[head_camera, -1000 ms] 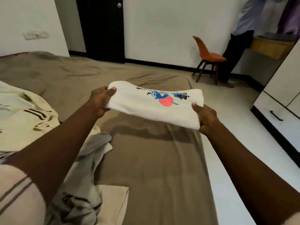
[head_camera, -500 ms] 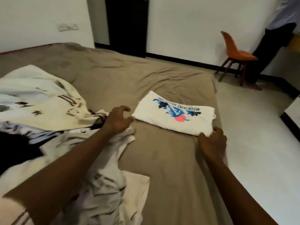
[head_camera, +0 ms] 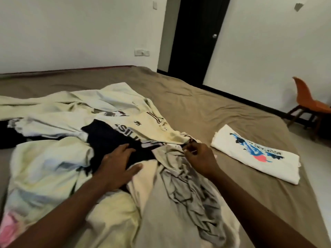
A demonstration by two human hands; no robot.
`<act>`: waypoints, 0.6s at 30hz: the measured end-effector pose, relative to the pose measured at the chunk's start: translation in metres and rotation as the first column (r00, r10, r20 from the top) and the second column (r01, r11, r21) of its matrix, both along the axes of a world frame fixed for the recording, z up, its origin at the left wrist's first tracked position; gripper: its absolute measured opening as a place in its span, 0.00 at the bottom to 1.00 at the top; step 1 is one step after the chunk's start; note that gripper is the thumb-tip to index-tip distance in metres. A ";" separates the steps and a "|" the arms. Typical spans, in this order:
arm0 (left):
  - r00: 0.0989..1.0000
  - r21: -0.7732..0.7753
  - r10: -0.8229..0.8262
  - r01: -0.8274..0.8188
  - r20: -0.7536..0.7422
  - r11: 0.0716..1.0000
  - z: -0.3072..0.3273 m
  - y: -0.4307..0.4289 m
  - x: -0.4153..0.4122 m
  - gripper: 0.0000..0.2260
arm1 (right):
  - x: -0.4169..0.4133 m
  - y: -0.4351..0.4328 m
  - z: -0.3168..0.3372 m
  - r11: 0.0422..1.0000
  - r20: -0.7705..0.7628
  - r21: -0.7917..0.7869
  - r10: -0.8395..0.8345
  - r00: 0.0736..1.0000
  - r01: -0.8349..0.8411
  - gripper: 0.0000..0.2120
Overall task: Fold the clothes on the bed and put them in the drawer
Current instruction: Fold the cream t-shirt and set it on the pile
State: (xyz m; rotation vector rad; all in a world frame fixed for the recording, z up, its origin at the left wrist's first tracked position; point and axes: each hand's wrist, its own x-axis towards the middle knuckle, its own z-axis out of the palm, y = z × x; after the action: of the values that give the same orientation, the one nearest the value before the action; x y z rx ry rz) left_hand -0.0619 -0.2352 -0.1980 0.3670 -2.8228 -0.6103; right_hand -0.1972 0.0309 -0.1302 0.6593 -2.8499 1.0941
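Black garment (head_camera: 104,138) under left fingers (head_camera: 122,149)

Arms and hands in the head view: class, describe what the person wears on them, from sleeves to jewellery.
The left arm and right arm are bare as far as the frame shows; no sleeve is in view. The left hand and right hand wear no gloves. No watch, bracelet or ring shows.

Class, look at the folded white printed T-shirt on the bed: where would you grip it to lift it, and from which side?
Grip the folded T-shirt at its two short ends, one hand each, coming from the near long edge. It lies flat as a long rectangle, so end support probably keeps the folds.
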 end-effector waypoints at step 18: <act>0.946 0.154 0.195 -0.159 -0.260 0.975 -0.025 -0.014 -0.048 0.15 | -0.100 -0.152 0.045 0.852 -0.068 -0.415 -0.379 0.923 0.319 0.13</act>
State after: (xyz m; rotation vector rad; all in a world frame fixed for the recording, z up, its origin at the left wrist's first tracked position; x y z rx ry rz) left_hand -0.1103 -0.2496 -0.2227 0.5114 -2.4612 -0.7469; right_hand -0.2973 -0.1207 -0.0854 0.1705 -2.3774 1.4206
